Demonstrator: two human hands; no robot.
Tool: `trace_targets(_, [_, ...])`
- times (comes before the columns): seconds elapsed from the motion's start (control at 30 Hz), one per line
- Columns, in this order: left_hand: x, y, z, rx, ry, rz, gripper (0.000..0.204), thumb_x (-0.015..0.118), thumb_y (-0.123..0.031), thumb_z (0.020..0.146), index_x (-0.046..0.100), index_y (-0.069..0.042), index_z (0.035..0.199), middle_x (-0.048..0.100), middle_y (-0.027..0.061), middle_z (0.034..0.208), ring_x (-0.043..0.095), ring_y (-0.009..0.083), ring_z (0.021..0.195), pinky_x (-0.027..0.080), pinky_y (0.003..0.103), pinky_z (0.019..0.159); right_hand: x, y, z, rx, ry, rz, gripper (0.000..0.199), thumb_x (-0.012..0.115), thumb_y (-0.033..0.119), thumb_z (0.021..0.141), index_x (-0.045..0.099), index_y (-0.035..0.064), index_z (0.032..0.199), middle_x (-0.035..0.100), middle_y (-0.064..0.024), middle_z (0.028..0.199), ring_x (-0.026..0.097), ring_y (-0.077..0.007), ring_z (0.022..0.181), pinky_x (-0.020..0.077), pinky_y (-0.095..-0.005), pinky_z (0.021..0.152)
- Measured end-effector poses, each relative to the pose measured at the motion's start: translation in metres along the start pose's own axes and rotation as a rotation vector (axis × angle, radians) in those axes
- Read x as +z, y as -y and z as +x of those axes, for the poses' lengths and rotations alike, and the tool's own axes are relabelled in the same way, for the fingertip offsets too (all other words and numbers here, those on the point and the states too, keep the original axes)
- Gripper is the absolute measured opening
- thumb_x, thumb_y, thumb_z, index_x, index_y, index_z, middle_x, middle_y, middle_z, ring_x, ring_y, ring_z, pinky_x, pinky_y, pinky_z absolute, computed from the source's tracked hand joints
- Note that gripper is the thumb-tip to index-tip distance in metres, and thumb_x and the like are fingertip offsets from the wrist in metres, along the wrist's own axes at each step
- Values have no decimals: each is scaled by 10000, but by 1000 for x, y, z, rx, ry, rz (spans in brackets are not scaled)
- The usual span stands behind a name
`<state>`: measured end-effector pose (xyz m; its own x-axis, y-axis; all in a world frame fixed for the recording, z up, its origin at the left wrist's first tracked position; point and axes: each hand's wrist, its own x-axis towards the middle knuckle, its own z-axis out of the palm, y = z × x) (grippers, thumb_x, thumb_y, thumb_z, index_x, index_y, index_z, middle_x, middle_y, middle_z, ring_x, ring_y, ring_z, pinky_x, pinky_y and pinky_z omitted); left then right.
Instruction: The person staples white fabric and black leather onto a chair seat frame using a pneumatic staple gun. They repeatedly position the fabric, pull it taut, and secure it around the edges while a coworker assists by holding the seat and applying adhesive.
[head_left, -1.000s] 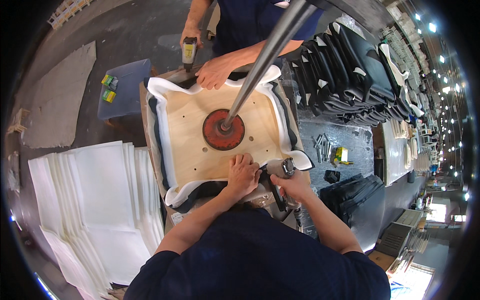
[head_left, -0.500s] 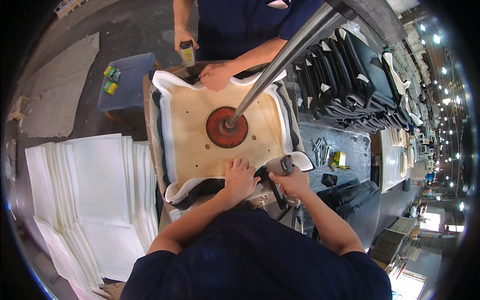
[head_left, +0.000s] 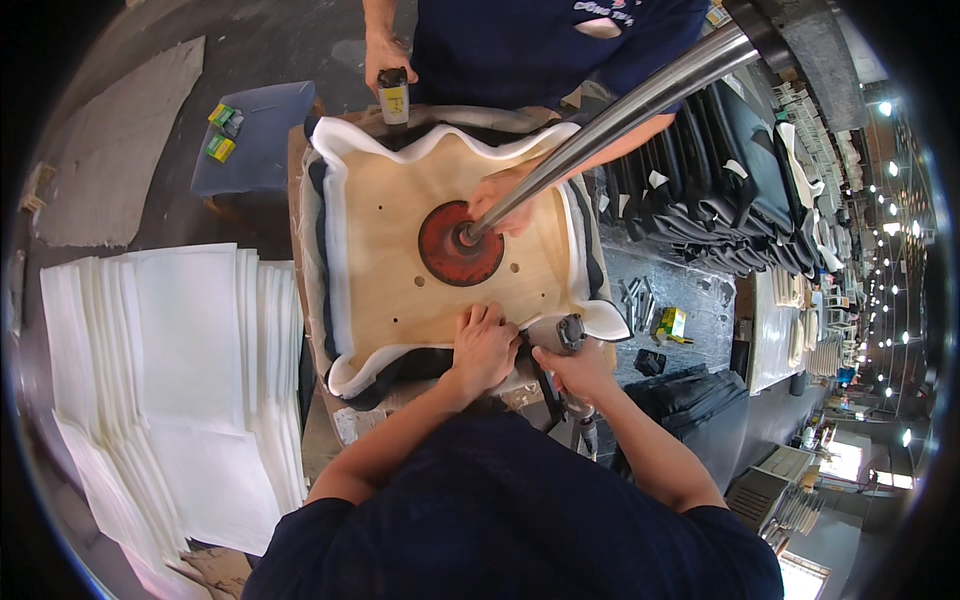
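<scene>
A pale wooden seat board (head_left: 385, 240) lies in front of me, edged by white padding (head_left: 338, 270) and a black cover (head_left: 420, 366). A red round press plate (head_left: 440, 262) on a metal rod (head_left: 620, 118) rests on its middle. My left hand (head_left: 484, 345) is closed at the board's near edge, its fingers curled over the folded black cover. Just right of it, my right hand (head_left: 580, 368) grips a staple gun (head_left: 556, 334), its nose close to my left fingers. The fingertips and the gun's tip are partly hidden.
Across the board, a co-worker's hand (head_left: 392, 62) holds another staple gun (head_left: 394, 98); their other hand (head_left: 500, 205) is behind the rod. White padding sheets (head_left: 190, 340) stand at left. Black covers (head_left: 700, 170) pile at right, near a yellow-green box (head_left: 672, 323).
My staple gun has shifted slightly left, closer to my left hand, whose fingers are more curled. The co-worker's free hand has moved from the far edge to beside the rod.
</scene>
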<state>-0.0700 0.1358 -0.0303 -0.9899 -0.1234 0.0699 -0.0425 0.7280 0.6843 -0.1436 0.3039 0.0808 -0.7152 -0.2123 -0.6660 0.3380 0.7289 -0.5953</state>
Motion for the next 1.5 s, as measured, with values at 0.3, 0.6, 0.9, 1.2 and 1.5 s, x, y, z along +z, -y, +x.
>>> trace_targets(0.3, [-37,14,-32,39,33,92,304,854,-405,847,826,-120,951,646,107,1114,554,341,1175,418,497,995,10,-8,-1,-5,-63,-18,413,898,331,915,737,-18,1065,703,-46,715,628,-137,494,487,-332,460])
trace_targets(0.6, [-41,18,-37,187,42,80,379,857,-373,861,773,-40,1020,639,143,1160,554,354,1182,413,504,1022,18,3,-9,11,-91,1,407,903,338,906,752,-8,1057,712,-53,738,638,-145,504,497,-336,472])
trace_targets(0.9, [-33,23,-24,251,8,-10,396,847,-349,884,757,-17,1081,627,157,1237,542,367,1228,406,510,1058,19,1,-7,23,-125,-90,502,911,413,875,745,-9,1091,718,-72,722,664,-172,520,534,-341,502])
trace_targets(1.2, [-28,16,-10,203,60,5,332,848,-359,886,812,-60,1027,642,100,1179,542,331,1190,395,488,1035,10,-23,-7,44,-134,69,443,934,397,889,764,5,1010,731,-71,739,664,-151,535,506,-318,493])
trace_targets(1.5, [-22,18,-3,162,42,-65,170,798,-247,907,806,-79,927,635,80,1124,548,322,1163,387,478,1016,23,-22,-21,17,-92,173,357,912,310,930,781,-9,1026,725,-38,767,624,-122,544,494,-315,498])
